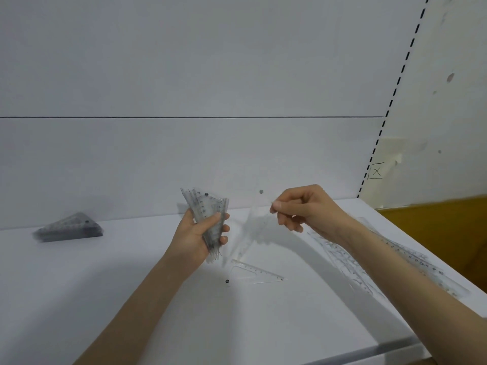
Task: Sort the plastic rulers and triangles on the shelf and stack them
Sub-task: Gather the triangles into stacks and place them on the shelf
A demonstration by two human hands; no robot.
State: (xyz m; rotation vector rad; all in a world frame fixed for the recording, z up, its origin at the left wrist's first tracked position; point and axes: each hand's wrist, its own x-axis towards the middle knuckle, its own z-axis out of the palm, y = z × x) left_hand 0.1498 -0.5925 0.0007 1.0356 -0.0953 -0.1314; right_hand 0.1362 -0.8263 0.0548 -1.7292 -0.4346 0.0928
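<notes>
Left hand (pixel 196 234): grips triangle bundle (pixel 208 214) above shelf (pixel 105 285).
Right hand (pixel 303 209): pinches single triangle (pixel 253 225), blurred, apparently off the shelf.
Loose triangle (pixel 254 272): flat on shelf between forearms.
Stacked triangles (pixel 68 227): far left.

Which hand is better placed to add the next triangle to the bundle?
Right. The right hand pinches a single clear plastic piece just beside the bundle of triangles, which the left hand grips fully, with no finger free.
</notes>
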